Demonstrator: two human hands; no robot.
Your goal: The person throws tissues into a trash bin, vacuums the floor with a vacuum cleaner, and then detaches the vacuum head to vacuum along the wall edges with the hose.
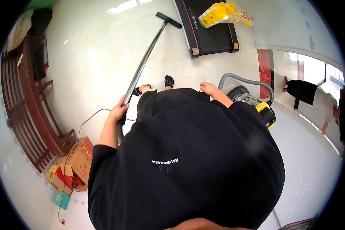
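- Shirt [203,142] of loose black cloth, white lettering across it, nearest the viewer; it conceals the middle of the hose and stretches of the cable.
- Left hand [119,111], fingers wrapped around the black handle end of a long, straight, shiny metal vacuum wand [144,61]; some fingertips are hidden.
- Right hand [207,88], beside the shirt's hem; its palm is turned away, so how far it opens cannot be told.
- Canister vacuum cleaner [264,109] in grey, yellow and black, with a curved grey ribbed hose [249,78], near the right forearm and partly covered by the sleeve.
- Thin black cable [79,132], running past brown cardboard boxes [78,163] at left.
- Dark reddish-brown slatted wooden bench [30,103], beyond the boxes.
- Flat black floor nozzle [168,20], at the wand's far end on pale glossy tiles [99,57], just beside the black treadmill [212,40], which bounds the floor there and bears a crumpled yellow plastic bag [222,15].
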